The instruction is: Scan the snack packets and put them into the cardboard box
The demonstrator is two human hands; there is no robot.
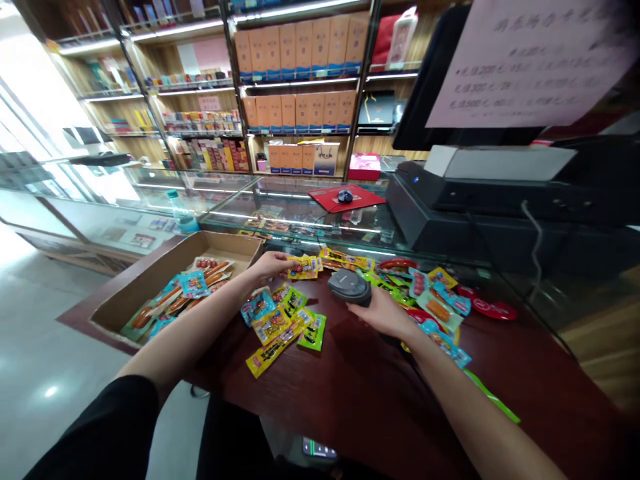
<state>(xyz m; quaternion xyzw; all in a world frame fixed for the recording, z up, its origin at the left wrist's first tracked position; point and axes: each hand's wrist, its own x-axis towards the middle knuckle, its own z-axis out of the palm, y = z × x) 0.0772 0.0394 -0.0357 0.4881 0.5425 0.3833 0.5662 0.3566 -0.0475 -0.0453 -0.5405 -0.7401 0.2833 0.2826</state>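
Observation:
My left hand [273,265] pinches a small yellow snack packet [303,267] just above the dark red counter. In my right hand [383,308] is a grey handheld barcode scanner [349,287], its head pointing left toward that packet. Between my arms lies a loose group of snack packets: a blue one [257,305], a long yellow one [273,350] and a green one [313,331] among them. Beyond and right of the scanner spreads a heap of packets [435,307], some holding sausages. Part of the scanner's handle is hidden by my fingers.
Left of my left arm stands an open cardboard box [117,293] with sausage packs inside. A glass display case [240,207] borders the counter, with a red mouse pad [325,199] on top. A bottle [183,213] stands behind the box. A monitor [430,87] rises at the right.

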